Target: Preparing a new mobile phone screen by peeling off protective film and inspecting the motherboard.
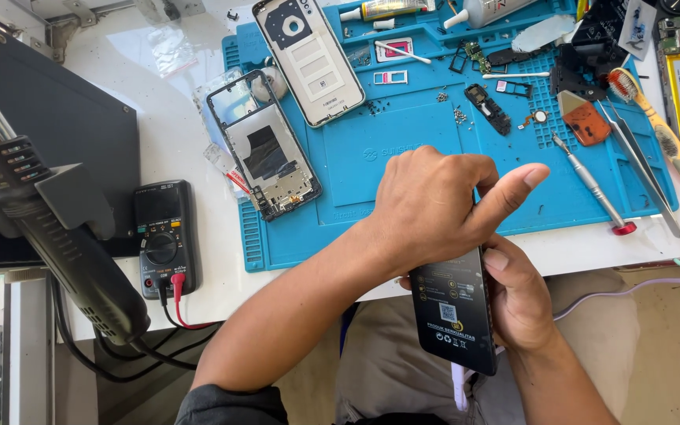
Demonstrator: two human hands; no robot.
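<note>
Phone [454,315] in hand, half rebuilt: right hand [517,303] fingers clasp it, left hand [434,205] fingers pinch its top edge; frame [265,149] and back cover [308,55] lie loose on blue mat [403,157].

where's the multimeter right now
In the head view the black multimeter lies on the white table at the left, just off the blue repair mat, between the mat and the black hot air gun.
</note>
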